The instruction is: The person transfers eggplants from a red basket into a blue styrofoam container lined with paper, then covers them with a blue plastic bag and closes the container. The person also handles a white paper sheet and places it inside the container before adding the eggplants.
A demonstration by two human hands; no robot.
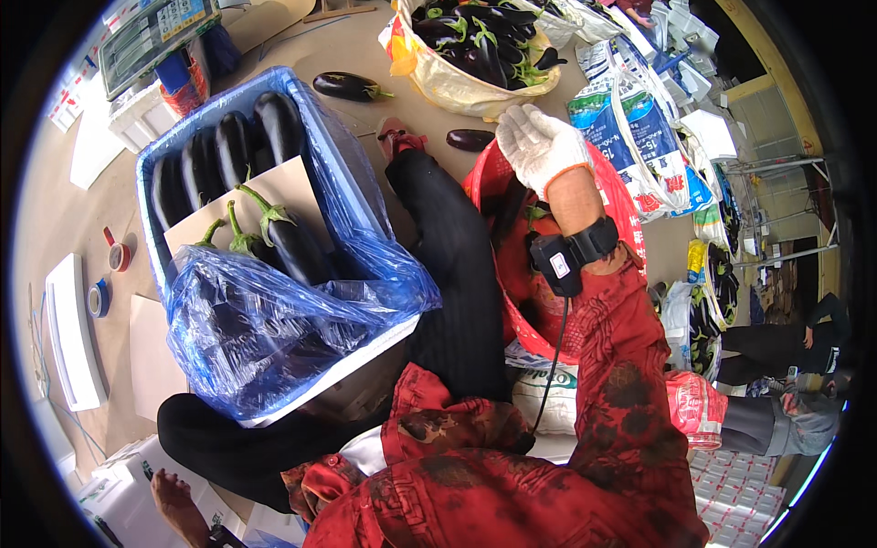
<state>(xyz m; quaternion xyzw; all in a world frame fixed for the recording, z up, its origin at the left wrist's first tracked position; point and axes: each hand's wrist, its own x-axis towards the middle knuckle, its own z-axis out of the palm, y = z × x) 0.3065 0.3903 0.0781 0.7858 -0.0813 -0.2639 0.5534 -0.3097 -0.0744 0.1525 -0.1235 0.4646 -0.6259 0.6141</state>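
Note:
My right hand (541, 144), in a white knit glove, is held palm up with its fingers extended and nothing on it. It is over the rim of a red woven sack (627, 185) holding dark eggplants, partly hidden by my forearm. Down at the lower left my bare left hand (171, 494) has curled fingers beside a white foam box (130, 503); whether it grips anything is unclear. Before me stands a foam box lined with blue plastic film (274, 363). Eggplants (233, 147) lie in it side by side, with a cardboard sheet (294, 185) between them and stemmed eggplants (294, 240) partly under the film.
Single eggplants lie on the floor, one (346, 86) beyond the box and another (470, 140) near the red sack. A pale sack (438, 85) full of eggplants stands ahead. A scale (154, 41), tape rolls (98, 299) and a foam lid (74, 332) are leftward. People (767, 349) stand right.

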